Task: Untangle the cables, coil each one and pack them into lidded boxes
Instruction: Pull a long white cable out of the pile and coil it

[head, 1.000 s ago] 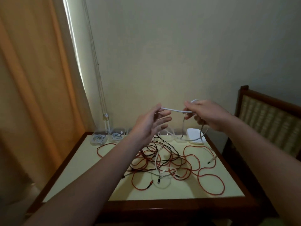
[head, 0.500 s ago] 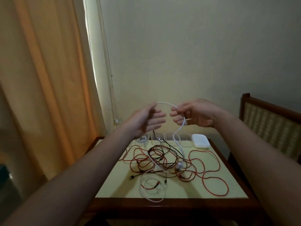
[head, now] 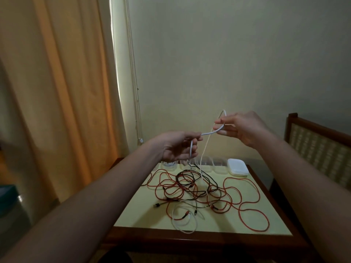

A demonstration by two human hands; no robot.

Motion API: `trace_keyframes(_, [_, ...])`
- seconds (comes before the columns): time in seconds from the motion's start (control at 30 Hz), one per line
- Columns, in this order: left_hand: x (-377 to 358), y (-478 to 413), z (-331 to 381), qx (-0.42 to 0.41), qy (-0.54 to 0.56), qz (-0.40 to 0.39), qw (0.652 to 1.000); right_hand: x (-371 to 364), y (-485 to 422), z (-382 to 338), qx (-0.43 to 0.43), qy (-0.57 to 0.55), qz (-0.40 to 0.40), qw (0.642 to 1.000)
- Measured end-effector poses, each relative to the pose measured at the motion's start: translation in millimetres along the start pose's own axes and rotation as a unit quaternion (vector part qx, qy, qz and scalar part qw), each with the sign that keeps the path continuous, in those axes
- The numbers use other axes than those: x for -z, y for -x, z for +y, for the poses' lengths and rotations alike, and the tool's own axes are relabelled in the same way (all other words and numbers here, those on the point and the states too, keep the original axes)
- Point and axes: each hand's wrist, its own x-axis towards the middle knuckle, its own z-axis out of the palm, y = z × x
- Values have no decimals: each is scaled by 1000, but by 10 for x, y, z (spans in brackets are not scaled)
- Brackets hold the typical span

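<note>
Head view: both hands are raised above the desk, in front of a plain wall. The left hand has its fingers curled round the white cable, with thumb and forefinger closed on it at the top of the fist and a short length running down across the palm. The right hand pinches the same cable between thumb and fingertips, slightly higher and well apart from the left. The cable spans the gap between the hands, arcs in a small loop above the right thumb, and drops as one strand to the desk. There it enters a loose tangle with the red cable and the black cable; the red cable spreads in wide loops toward the near right corner. A row of clear boxes stands along the far edge of the desk, and a white stack, lids or shallow boxes, sits at the right end of the row. A curtain hangs at left. A chair with a woven back stands at right.
</note>
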Motion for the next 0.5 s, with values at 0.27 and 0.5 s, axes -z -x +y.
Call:
trace_keyframes(0.27, [4,-60,80,-170,-195,148,955,-31,99,107,93,568,85,813])
trace_keyframes(0.5, [17,-2,113,-187,-201,150,950,-169,233,185,82,282,-130,947])
